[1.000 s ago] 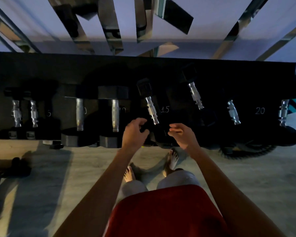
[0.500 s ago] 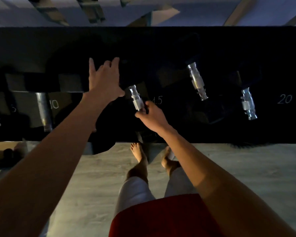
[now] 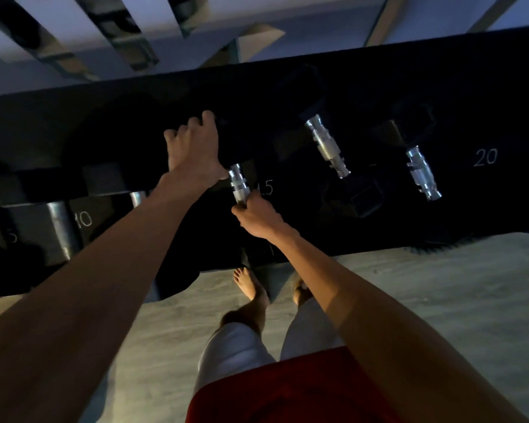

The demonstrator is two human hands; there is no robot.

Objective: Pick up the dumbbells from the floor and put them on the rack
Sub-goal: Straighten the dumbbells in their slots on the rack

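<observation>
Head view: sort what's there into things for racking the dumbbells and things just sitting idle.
In the job: 15 dumbbell, right hand gripping its handle, left hand curled over its dark far end, rack.
Idle: 10 dumbbell, tilted dumbbell, 20 dumbbell, all already racked; floor.

A red top (image 3: pixel 287 389) shows at the near edge; beyond it, loose pale trousers (image 3: pixel 232 352), whitish in this dim light, cover both legs and stop short of the ankles; the feet (image 3: pixel 251 285) are bare; both arms (image 3: pixel 104 285) are bare right out to the left hand (image 3: pixel 193 148) and right hand (image 3: pixel 257 219).
</observation>
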